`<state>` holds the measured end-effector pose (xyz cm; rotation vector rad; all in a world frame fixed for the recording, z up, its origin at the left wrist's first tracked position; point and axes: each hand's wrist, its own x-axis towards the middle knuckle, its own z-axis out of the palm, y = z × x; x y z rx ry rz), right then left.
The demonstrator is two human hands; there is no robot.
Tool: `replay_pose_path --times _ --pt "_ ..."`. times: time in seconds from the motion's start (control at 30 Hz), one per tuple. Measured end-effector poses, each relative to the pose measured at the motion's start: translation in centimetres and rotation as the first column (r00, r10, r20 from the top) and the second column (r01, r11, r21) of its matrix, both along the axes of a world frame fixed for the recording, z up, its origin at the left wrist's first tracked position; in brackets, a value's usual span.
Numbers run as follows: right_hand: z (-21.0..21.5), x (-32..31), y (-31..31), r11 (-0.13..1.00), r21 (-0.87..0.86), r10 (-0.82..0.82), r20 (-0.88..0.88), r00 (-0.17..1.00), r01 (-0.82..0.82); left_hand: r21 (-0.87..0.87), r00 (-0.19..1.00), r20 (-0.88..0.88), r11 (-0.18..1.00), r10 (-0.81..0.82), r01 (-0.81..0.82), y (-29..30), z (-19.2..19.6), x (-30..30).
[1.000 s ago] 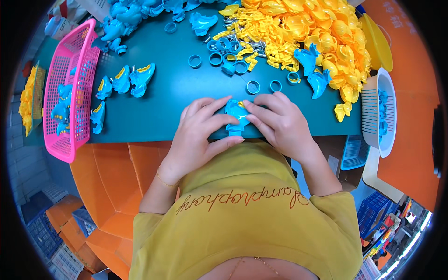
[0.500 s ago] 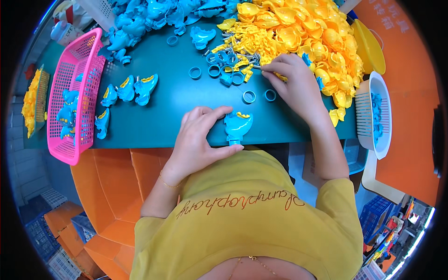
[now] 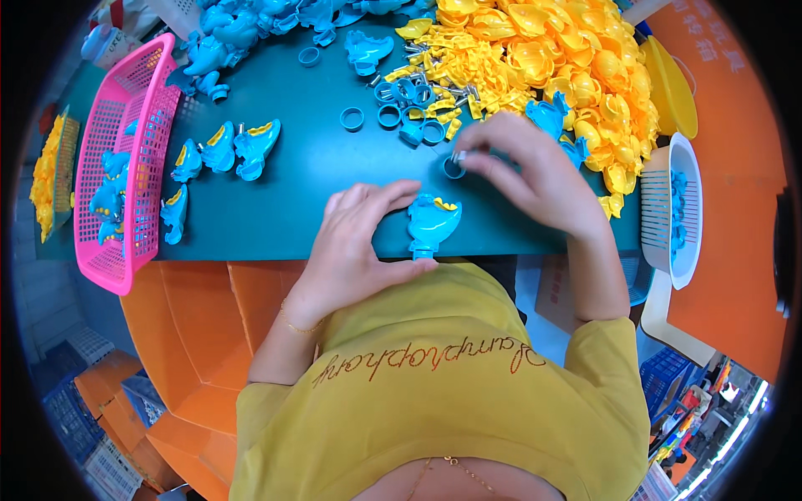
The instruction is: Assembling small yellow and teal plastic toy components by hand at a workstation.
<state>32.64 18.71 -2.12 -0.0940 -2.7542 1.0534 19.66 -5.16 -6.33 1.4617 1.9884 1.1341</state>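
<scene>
My left hand point(image 3: 361, 238) grips a blue toy body with a yellow edge point(image 3: 432, 224) upright at the near edge of the dark green table point(image 3: 309, 179). My right hand point(image 3: 535, 175) hovers just beyond it, its fingertips pinched on a small silver piece over a blue ring point(image 3: 454, 169). Several more blue rings point(image 3: 393, 115) lie a little farther out. A large heap of yellow parts point(image 3: 543, 58) fills the far right of the table.
A pink mesh basket point(image 3: 125, 167) with blue pieces stands at the left, with three finished blue and yellow toys point(image 3: 225, 150) beside it. A white basket point(image 3: 677, 209) sits at the right edge, a yellow lid point(image 3: 668, 83) behind it. Blue parts point(image 3: 242, 25) pile at the back.
My right hand left the toy, reached out to the yellow heap, then drew back toward the toy with a small piece pinched in its fingers. My left hand kept hold of the toy.
</scene>
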Motion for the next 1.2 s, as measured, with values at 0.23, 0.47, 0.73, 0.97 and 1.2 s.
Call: replay_pose_path --times 0.23,0.47,0.73,0.97,1.2 --pt "-1.4 -0.1 -1.0 0.956 -0.214 0.216 0.045 0.975 -0.201 -0.001 0.998 -0.050 1.000 -0.023 0.023 0.0 0.0 -0.1" --pt "-1.5 -1.0 -0.6 0.947 -0.156 0.296 0.073 0.952 -0.282 0.005 0.998 -0.058 1.000 -0.010 0.010 0.0 0.0 0.2" --pt "-1.5 -2.1 -0.1 0.919 -0.158 0.380 0.109 0.918 -0.362 0.006 0.999 -0.030 1.000 -0.011 0.011 0.1 -0.1 0.0" --pt "-1.9 -2.0 -1.4 0.961 -0.235 0.171 0.082 0.982 -0.147 0.022 0.997 0.070 1.000 0.010 -0.012 -0.3 -0.1 0.0" --pt "-1.1 -1.7 -1.1 0.999 -0.047 0.009 -0.103 0.995 -0.014 -0.006 0.979 -0.200 1.000 0.024 -0.025 -3.7 1.0 -2.0"
